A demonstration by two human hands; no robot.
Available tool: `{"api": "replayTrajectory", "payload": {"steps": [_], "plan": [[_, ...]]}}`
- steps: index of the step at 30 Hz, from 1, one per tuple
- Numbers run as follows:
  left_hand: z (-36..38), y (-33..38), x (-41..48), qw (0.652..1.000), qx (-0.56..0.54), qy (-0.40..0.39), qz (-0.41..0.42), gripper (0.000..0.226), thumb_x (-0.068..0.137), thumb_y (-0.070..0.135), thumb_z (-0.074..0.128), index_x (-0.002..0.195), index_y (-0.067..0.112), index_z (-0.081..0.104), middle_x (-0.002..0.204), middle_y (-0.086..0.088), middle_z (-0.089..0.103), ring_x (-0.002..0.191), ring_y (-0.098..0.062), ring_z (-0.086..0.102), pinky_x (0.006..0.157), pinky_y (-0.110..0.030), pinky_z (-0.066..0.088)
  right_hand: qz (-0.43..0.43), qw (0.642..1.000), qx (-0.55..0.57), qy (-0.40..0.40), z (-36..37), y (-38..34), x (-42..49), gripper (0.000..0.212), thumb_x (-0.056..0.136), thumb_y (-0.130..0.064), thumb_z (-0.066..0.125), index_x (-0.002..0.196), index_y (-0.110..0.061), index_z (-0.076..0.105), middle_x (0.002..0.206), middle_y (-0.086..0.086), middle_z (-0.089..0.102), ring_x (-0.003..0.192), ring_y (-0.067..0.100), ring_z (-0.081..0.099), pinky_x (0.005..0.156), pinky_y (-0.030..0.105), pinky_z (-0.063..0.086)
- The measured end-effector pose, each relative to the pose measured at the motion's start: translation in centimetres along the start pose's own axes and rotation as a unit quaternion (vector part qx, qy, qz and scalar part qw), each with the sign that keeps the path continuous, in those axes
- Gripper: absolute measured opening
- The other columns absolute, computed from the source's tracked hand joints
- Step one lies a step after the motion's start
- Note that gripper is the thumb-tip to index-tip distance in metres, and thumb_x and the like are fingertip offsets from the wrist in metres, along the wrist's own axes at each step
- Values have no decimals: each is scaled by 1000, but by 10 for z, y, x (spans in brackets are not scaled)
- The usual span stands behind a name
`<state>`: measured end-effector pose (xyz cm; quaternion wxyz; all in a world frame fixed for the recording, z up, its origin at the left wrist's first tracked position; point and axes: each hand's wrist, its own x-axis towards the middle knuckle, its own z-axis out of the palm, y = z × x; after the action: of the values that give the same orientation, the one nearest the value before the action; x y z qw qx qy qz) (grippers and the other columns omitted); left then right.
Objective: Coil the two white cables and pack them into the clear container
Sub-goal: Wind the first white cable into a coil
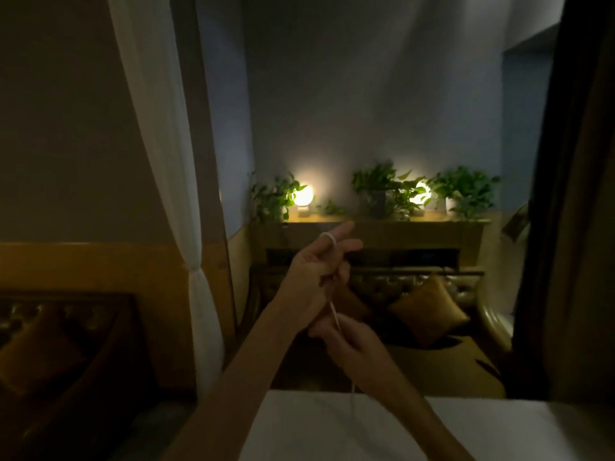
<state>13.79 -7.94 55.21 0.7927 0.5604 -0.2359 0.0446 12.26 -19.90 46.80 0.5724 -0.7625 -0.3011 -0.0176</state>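
- In front of the wooden shelf with its two glowing round lamps and leafy green potted plants, the head view shows both bare hands raised in dim light.
- The left hand is held up below that shelf, palm turned inward, its fingers stretched and slightly apart; a loop of thin white cable sits around the index finger.
- From that loop the thin white cable runs down across the left palm, away from the shelf, to the right hand.
- The right hand lies lower and nearer the camera than the shelf, its thumb and fingertips pinched together on the cable.
- Below the right hand the cable hangs faintly down toward a white cloth-covered surface at the bottom edge.
- Under the shelf stands a dark tufted leather sofa bearing a golden square cushion.
- Left of the shelf hangs a tied white sheer curtain.
- Only one cable is seen.
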Motion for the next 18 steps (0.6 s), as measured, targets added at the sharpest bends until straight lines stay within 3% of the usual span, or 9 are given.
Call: {"api": "replayTrajectory", "payload": {"steps": [2,5,7,9,11,14,16,18], "plan": [[7,-5,22,994,106,20,27,34,98,0,39,120,14,60,81,0,70,50,-7,46,52,-17,38,-40,993,-106,10,-23,-13,-26,17,95,-37,49,88,-27,61,72,0,61,61,7,56,55,26,44],[31,-30,28,959,277,-18,58,29,99,3,40,115,6,64,70,-3,61,52,-9,46,53,-17,38,-85,971,-224,-7,-73,-38,-51,15,95,-39,46,88,-33,58,77,-7,62,68,9,59,61,31,48],[56,-47,19,951,296,-71,47,27,98,7,41,107,5,66,72,-2,58,62,-14,51,60,-20,40,-113,936,-332,19,-109,-55,-58,11,95,-37,46,90,-37,57,83,-14,64,71,1,58,61,23,48],[84,-58,6,966,233,-103,37,26,97,11,41,96,-2,63,74,-3,54,67,-17,50,63,-23,38,-203,872,-433,101,-147,-68,-62,11,91,-34,50,98,-38,57,90,-15,66,72,-4,57,59,17,47],[110,-62,-4,985,144,-87,33,34,95,22,43,93,-7,62,68,-6,47,59,-15,42,59,-21,35,-277,845,-436,140,-180,-72,-62,13,89,-30,56,100,-30,63,89,-7,67,71,4,61,55,23,49],[146,-60,-10,991,72,-115,-7,44,93,43,37,79,11,63,59,-5,45,53,-18,37,57,-25,34,-344,844,-374,170,-218,-73,-59,16,90,-34,55,98,-26,66,87,-5,66,71,9,61,56,28,51],[164,-60,-10,985,89,-147,-30,42,93,46,36,69,16,52,54,5,42,49,-10,37,53,-22,34,-352,857,-330,179,-238,-71,-54,19,90,-39,54,96,-26,66,87,-9,64,72,8,61,59,27,51],[178,-62,-10,983,67,-166,-33,37,97,38,36,69,18,50,57,5,46,54,-11,43,58,-24,40,-312,896,-260,177,-250,-62,-50,18,87,-38,58,91,-24,68,85,-13,65,75,7,63,65,24,52]]}}
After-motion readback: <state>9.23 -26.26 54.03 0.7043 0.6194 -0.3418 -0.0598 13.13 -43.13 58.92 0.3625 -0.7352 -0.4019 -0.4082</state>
